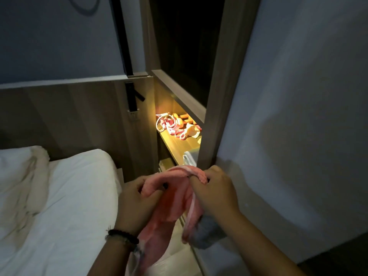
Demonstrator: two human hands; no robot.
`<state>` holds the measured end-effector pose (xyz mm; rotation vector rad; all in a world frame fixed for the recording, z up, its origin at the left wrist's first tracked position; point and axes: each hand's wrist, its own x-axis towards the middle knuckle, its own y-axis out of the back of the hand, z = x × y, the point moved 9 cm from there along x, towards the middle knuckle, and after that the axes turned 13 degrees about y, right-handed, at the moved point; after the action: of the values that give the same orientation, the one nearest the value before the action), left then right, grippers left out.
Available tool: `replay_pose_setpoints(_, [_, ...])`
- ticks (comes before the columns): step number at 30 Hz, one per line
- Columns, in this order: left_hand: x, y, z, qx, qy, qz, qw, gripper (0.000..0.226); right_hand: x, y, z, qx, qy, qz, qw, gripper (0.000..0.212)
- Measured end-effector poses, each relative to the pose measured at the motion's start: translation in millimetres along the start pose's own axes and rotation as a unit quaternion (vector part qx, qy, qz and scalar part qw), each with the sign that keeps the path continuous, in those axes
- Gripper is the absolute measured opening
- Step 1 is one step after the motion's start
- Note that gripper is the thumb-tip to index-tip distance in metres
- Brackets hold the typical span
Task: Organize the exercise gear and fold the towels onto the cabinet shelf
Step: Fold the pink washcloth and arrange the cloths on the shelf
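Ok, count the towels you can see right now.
1: the pink towel, gripped along its top edge by the left hand and right hand below the lit shelf. Others may be hidden.

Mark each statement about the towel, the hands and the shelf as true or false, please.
1. Both hands hold the pink towel. True: the left hand and the right hand each grip its upper edge.
2. The towel lies folded on the shelf. False: it hangs from the hands in front of the cabinet.
3. A pink-and-white rope lies on the lit shelf. True.
4. The left wrist is bare. False: it wears a dark bead bracelet.
5. A white bed is at the left. True.
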<state>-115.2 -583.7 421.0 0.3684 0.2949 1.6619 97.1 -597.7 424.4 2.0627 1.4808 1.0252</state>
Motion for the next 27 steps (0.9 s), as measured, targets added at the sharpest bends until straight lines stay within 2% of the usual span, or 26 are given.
replay_pose_setpoints(4, [35, -2, -14, 0.018, 0.009, -0.043, 0.999, 0.032, 30, -36, 6, 0.014, -0.014, -0.021, 1.0, 0.029])
replay_pose_setpoints(7, [62, -13, -29, -0.013, 0.029, -0.085, 0.996, 0.024, 59, -61, 0, 0.016, 0.008, -0.05, 0.999, 0.025])
replay_pose_setpoints(9, [87, -15, -44, -0.042, 0.069, -0.084, 0.993, 0.007, 82, -75, -1, 0.012, 0.033, -0.058, 0.998, 0.023])
replay_pose_setpoints(13, [141, -15, -58, -0.136, 0.124, -0.082, 0.979, 0.025, 134, -104, 2, -0.001, 0.06, -0.076, 0.995, 0.017])
replay_pose_setpoints(16, [178, -11, -56, -0.152, 0.132, -0.046, 0.978, 0.034, 169, -116, 10, 0.0, 0.044, -0.079, 0.996, 0.01])
replay_pose_setpoints(22, [239, 17, -66, -0.202, 0.149, 0.106, 0.962, 0.016, 223, -134, 27, -0.017, 0.017, -0.068, 0.997, 0.004])
replay_pose_setpoints(24, [261, 20, -74, -0.213, 0.155, 0.113, 0.958, 0.02, 241, -142, 33, 0.005, 0.015, -0.066, 0.998, 0.008])
replay_pose_setpoints(27, [298, 18, -80, -0.171, 0.136, 0.09, 0.972, 0.024, 268, -162, 35, 0.033, 0.012, -0.08, 0.996, 0.013])
